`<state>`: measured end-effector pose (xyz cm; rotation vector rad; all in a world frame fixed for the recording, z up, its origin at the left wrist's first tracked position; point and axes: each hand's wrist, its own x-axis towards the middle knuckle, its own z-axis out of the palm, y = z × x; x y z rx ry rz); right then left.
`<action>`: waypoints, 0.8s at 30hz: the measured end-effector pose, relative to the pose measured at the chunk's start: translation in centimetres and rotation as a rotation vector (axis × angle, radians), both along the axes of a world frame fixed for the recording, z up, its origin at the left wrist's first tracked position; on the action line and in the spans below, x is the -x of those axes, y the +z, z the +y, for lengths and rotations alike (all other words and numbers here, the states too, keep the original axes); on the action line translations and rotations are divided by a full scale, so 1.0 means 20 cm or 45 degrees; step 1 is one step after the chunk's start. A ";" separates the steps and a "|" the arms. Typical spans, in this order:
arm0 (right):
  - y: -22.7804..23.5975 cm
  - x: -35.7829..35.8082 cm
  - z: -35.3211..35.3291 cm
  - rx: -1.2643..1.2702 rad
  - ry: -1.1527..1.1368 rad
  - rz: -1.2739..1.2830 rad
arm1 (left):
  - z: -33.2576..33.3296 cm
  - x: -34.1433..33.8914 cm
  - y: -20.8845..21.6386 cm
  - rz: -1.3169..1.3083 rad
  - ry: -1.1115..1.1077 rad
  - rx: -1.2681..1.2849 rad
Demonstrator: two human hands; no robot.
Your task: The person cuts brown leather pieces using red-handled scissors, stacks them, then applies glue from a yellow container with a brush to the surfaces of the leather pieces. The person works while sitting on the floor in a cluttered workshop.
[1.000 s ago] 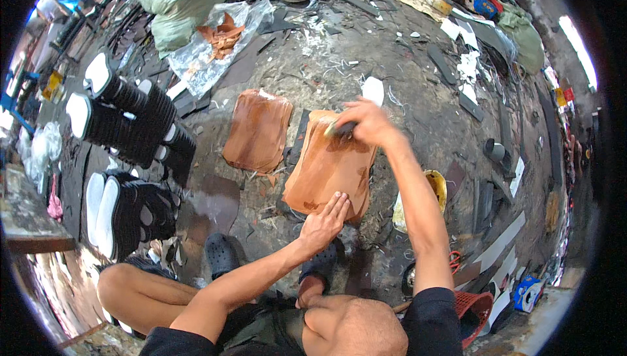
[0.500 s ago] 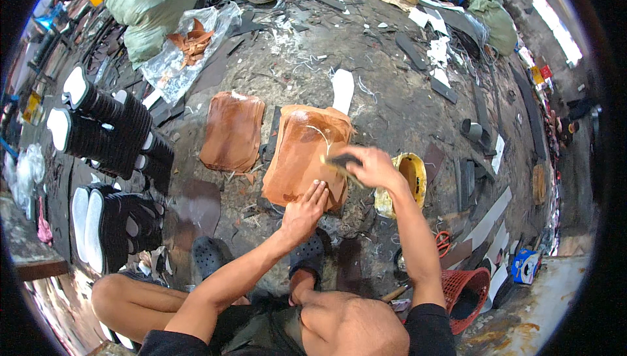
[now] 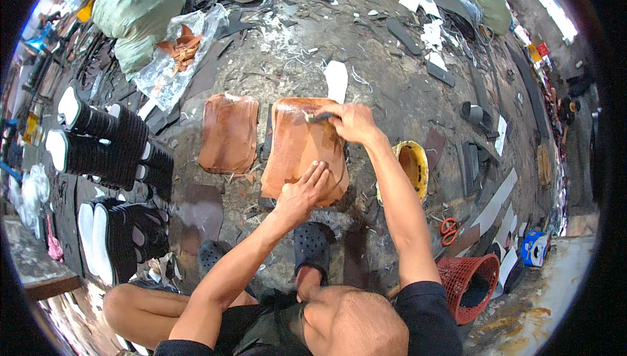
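A stack of tan leather pieces (image 3: 297, 160) lies on the floor in front of me, its top sheet wet and shiny toward the far end. My left hand (image 3: 304, 191) presses on the near part of the stack with its fingers stretched out, holding nothing. Over the far right part, my right hand (image 3: 356, 123) is closed round a brush (image 3: 322, 117) with a dark body, its pale tip at the top sheet. Right of the stack stands a yellow tub (image 3: 423, 167) with brownish stuff inside. A second tan leather stack (image 3: 228, 135) lies to the left.
Stacked black soles with white tops (image 3: 98, 150) stand at the left. Red-handled scissors (image 3: 449, 231) and a red plastic basket (image 3: 465, 284) are at the right. A white sole-shaped piece (image 3: 336, 80) lies beyond the stack. Scraps and a pale green sack (image 3: 140, 7) are farther off.
My right hand has moved the brush away from me and left, up to the far part of the stack. The curved white streak on the top sheet no longer shows. My left hand stays put.
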<state>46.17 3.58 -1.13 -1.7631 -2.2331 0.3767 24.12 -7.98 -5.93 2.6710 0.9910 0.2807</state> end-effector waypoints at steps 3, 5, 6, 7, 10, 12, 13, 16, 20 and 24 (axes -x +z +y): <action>-0.07 -0.02 -0.30 -0.016 0.050 0.224 | -0.03 0.15 0.13 -0.560 0.043 0.169; -0.10 0.02 -0.58 -0.050 -0.107 0.341 | -0.05 0.23 0.05 -0.899 0.461 -0.022; -0.11 0.10 -0.71 -0.038 -0.210 0.365 | -0.05 0.27 0.02 -1.047 0.795 -0.070; -0.11 0.16 -0.84 -0.032 -0.247 0.355 | -0.03 0.28 0.04 -1.115 0.969 0.045; -0.16 0.40 -1.09 0.053 -0.145 0.279 | -0.01 0.32 0.03 -1.211 1.120 0.123; -0.09 0.44 -1.00 -0.008 -0.138 0.474 | -0.01 0.39 -0.03 -1.188 1.071 0.196; 0.07 0.41 -0.86 -0.131 -0.157 0.542 | -0.01 0.40 -0.04 -1.149 1.040 0.257; 0.28 0.26 -0.45 -0.248 -0.210 0.537 | -0.14 0.26 -0.07 -0.817 0.722 0.318; -0.05 0.17 -0.13 -0.149 -0.076 -0.178 | -0.26 -0.04 -0.03 -0.342 0.429 0.205; 0.04 0.42 -0.15 -0.197 0.358 -0.220 | -0.25 0.03 0.04 0.006 0.528 0.415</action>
